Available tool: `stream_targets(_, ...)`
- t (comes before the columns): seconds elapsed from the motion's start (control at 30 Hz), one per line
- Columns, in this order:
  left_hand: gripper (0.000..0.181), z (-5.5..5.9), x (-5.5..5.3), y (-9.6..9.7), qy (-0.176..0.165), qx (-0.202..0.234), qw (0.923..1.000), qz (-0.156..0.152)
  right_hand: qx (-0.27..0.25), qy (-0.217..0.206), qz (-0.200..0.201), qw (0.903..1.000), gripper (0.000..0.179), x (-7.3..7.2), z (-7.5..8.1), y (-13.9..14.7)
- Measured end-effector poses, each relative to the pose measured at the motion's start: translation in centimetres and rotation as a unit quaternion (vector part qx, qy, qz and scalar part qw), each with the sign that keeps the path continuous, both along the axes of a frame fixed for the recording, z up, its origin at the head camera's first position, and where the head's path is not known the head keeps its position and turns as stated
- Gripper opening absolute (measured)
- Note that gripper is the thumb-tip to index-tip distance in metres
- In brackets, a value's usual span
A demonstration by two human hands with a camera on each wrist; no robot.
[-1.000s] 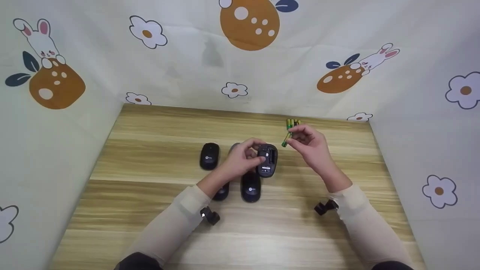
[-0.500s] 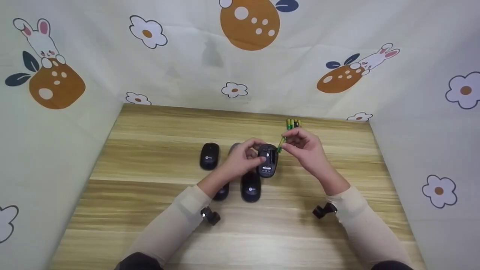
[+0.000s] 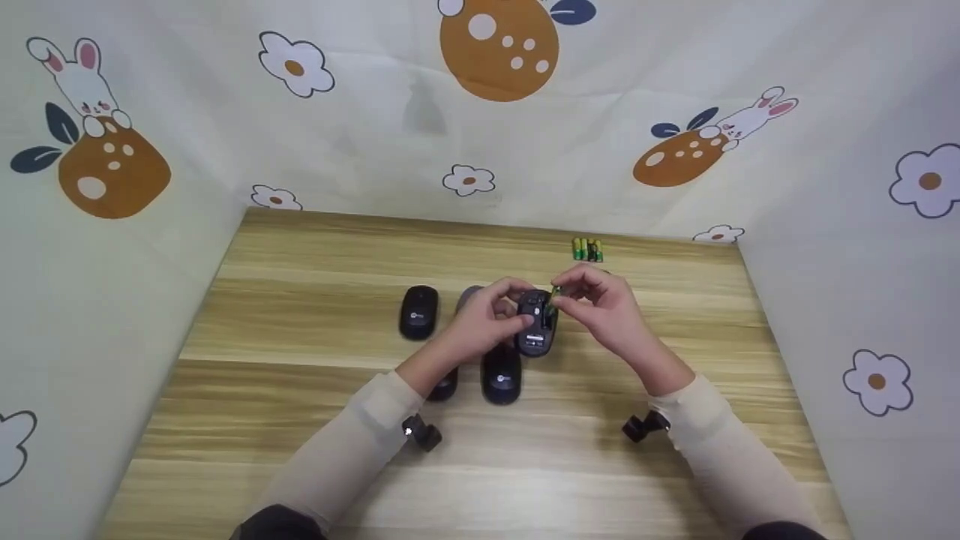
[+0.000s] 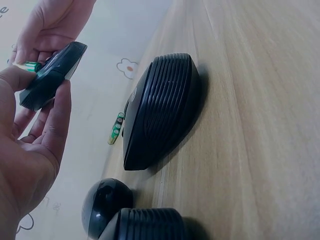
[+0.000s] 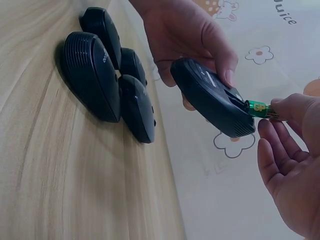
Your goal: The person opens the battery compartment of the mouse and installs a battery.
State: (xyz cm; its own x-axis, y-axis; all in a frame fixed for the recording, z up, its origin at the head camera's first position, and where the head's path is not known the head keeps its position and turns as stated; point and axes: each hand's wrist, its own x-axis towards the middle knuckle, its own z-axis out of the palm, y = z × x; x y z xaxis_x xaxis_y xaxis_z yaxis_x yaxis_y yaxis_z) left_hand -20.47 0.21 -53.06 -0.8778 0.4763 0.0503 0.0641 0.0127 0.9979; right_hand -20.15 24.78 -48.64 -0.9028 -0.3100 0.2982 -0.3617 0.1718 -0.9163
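My left hand (image 3: 484,319) grips a black computer mouse (image 3: 534,341), its underside turned up and its battery slot uncovered. The thumb lies across the underside, beside the slot. Between the thumb and fingertips of my right hand (image 3: 604,304) is a green and gold battery (image 5: 257,109). One end of that battery is right at the slot, and it stands tilted to the mouse in the right wrist view. In the left wrist view the battery is partly hidden behind the left thumb and the mouse (image 4: 54,75).
Several other black mice stand on the wooden table (image 3: 300,420), among them a left one (image 3: 419,313) and a front one (image 3: 502,375); two are partly hidden by my left arm. Several batteries (image 3: 587,250) lie in a row near the patterned back wall (image 3: 360,150).
My right hand has moved left and slightly down, bringing the battery from beside the mouse to its slot. The left hand and its mouse have hardly moved.
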Motion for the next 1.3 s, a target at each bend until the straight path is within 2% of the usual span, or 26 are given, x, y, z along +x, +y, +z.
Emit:
stream_targets(0.27, 0.045, -0.2, 0.0, 0.0, 0.000, 0.001, 1.0000, -0.002, 0.040, 0.012, 0.001, 0.9991, 0.018, 0.1, -0.2, -0.1)
stream_targets(0.57, 0.044, 0.1, 0.0, 0.1, -0.008, -0.003, 1.0000, -0.002, 0.053, 0.032, 0.001, 0.9981, 0.013, 0.2, -0.4, -0.4)
stream_targets(0.87, 0.045, 0.3, 0.0, 0.3, -0.017, 0.005, 0.9998, 0.005, 0.070, 0.034, 0.002, 0.9970, 0.016, 0.0, -0.8, -0.2)
stream_targets(1.0, 0.047, 0.2, 0.0, 0.2, -0.013, 0.004, 0.9998, 0.011, 0.051, 0.023, 0.002, 0.9984, 0.013, 0.1, -1.1, -0.2)
stream_targets(1.17, 0.047, 0.0, 0.1, 0.3, -0.005, 0.006, 0.9999, 0.012, -0.008, -0.028, 0.003, 0.9996, 0.010, 0.5, -1.5, -0.5)
stream_targets(1.3, 0.047, 0.0, 0.1, 0.4, 0.003, 0.003, 0.9999, 0.014, -0.036, -0.058, -0.004, 0.9977, 0.011, 0.7, -1.7, -0.7)
